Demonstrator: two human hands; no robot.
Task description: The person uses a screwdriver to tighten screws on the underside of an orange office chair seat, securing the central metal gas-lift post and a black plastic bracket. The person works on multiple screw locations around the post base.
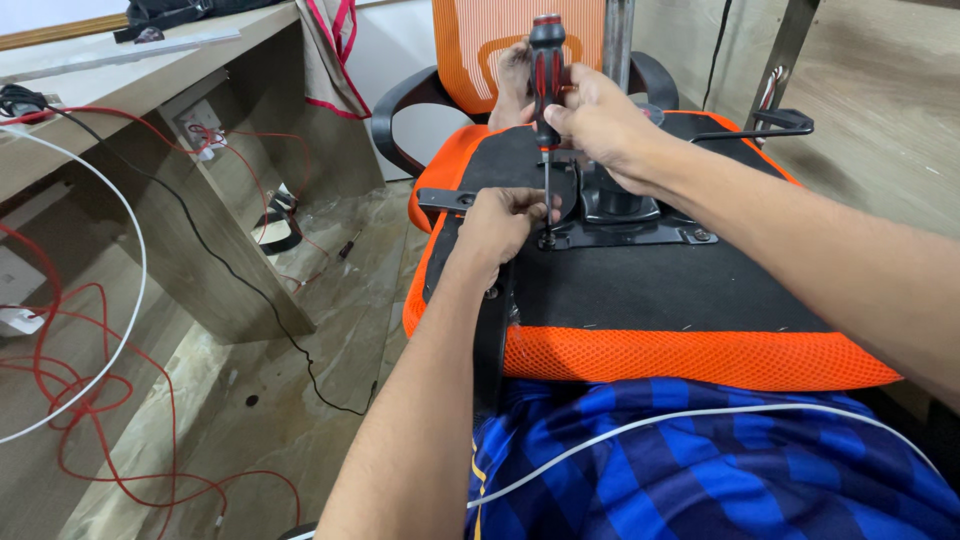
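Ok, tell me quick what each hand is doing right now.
Left hand: closed, fingers pinching at the screwdriver tip by the metal plate under the chair seat.
Right hand: closed around the screwdriver handle, holding it upright.

We cannot see the screw head under our left hand (500,222), whose fingers cover the screwdriver (545,75) tip. Our right hand (598,120) hides part of the handle and the chair mechanism (620,215) behind it.
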